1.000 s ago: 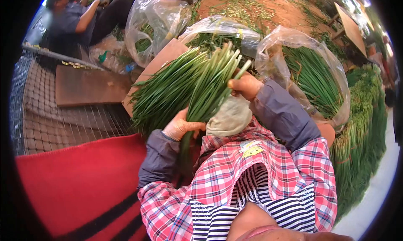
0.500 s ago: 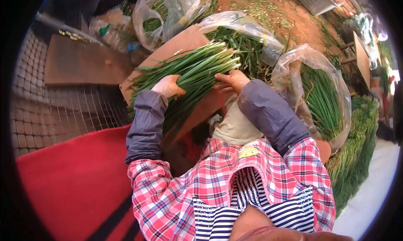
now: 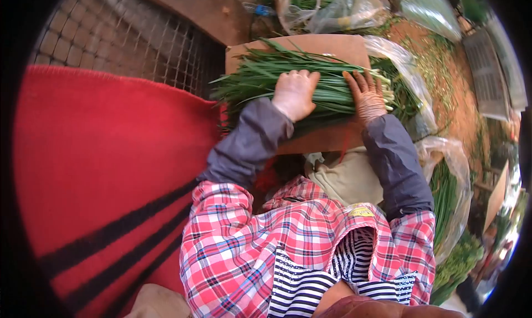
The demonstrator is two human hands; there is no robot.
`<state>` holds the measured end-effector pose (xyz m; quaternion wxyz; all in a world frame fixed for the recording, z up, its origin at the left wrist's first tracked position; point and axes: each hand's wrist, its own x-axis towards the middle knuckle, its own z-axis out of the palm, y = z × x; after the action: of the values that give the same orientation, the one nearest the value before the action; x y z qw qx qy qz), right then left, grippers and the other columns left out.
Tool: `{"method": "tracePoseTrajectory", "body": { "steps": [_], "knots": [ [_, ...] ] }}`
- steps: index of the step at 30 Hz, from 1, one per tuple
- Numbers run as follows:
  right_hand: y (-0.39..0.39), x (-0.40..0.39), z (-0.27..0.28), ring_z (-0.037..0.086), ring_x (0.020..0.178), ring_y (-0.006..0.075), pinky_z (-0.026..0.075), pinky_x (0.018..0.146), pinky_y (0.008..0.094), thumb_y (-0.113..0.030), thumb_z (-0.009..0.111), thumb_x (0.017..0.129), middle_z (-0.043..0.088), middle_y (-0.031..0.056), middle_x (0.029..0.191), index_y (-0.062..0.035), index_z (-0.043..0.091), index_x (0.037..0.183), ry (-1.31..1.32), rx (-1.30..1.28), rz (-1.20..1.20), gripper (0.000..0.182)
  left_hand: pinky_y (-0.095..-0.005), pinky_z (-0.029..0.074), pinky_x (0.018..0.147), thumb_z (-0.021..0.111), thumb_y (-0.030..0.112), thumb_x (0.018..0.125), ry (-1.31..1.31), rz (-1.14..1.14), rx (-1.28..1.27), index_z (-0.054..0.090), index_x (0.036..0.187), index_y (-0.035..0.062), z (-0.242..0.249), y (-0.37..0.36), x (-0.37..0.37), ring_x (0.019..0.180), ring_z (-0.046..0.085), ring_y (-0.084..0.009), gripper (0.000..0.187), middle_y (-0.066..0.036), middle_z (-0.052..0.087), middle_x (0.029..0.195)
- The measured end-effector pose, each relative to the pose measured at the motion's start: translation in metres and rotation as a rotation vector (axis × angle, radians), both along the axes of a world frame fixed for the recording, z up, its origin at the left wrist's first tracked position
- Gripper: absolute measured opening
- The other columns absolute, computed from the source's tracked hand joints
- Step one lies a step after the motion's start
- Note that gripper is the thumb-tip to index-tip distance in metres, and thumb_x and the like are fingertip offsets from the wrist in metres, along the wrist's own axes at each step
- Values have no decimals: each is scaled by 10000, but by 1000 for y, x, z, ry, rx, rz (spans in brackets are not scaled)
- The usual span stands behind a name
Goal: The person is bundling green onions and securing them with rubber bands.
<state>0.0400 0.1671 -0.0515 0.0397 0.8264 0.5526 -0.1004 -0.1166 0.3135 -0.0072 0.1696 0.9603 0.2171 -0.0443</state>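
Both hands press palm down, fingers spread open, on a bundle of chives (image 3: 327, 88) lying across a cardboard sheet (image 3: 310, 44). The left hand (image 3: 295, 93) rests near the bundle's middle, the right hand (image 3: 367, 96) toward its right end. A red blanket (image 3: 111, 168) lies to the left, with wire mesh (image 3: 127, 35) beyond it. Plastic bags (image 3: 332, 8) of greens sit at the far side.
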Motion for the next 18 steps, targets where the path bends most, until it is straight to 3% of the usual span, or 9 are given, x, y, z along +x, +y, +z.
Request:
{"method": "tracePoseTrajectory", "body": {
  "steps": [2,6,7,10,12,14,16,18],
  "knots": [
    [9,-3,13,142,1355,302,87,1077,507,-281,831,483,268,65,1426,-300,136,1405,8,-94,38,1155,-454,385,905,707,185,616,-413,13,-24,501,1154,75,8,-20,-22,1106,466,-348,586,-141,503,1174],
    [16,5,1,142,1357,281,88,1078,493,-394,739,611,226,30,1446,-294,152,1407,-134,-210,93,994,-501,283,1014,676,151,660,-731,-58,-205,493,1173,65,17,-56,1,1189,395,-387,551,-169,468,1204],
    [2,32,-63,140,1360,260,111,1074,494,-428,631,711,219,10,1446,-287,194,1400,-378,55,246,828,-501,246,1037,691,189,667,-734,-95,-227,453,1219,59,14,-54,12,1227,348,-394,615,-187,435,1246],
    [14,9,-13,139,1362,242,133,1073,489,-402,580,748,224,6,1438,-258,244,1384,-79,-263,100,734,-498,197,1058,717,268,669,-751,-7,-239,371,1281,48,-17,-56,32,1260,295,-400,737,-209,375,1302],
    [11,11,-8,193,1344,262,179,1066,475,-370,670,653,304,28,1397,-223,289,1355,-26,-109,131,812,-480,138,1077,701,515,641,-583,70,-350,206,1355,-20,-70,-51,41,1307,234,-374,1021,-233,274,1379],
    [7,20,-24,225,1331,275,195,1058,482,-325,740,571,352,29,1369,-222,293,1350,-11,-3,141,904,-481,130,1079,693,604,577,-495,39,-232,171,1363,-43,-63,-52,35,1313,223,-368,1144,-240,248,1394],
    [7,14,0,245,1318,296,211,1051,491,-274,790,516,377,48,1350,-209,295,1347,81,12,110,970,-484,130,1078,706,641,502,-480,-14,-170,164,1366,-41,-70,-52,29,1318,216,-362,1227,-237,243,1398],
    [8,21,-6,246,1315,304,218,1048,494,-281,812,473,384,65,1338,-190,290,1350,85,32,114,1025,-495,153,1066,735,618,447,-250,-83,14,166,1371,-31,-63,-50,35,1314,229,-350,1265,-220,248,1400]
  ]
}}
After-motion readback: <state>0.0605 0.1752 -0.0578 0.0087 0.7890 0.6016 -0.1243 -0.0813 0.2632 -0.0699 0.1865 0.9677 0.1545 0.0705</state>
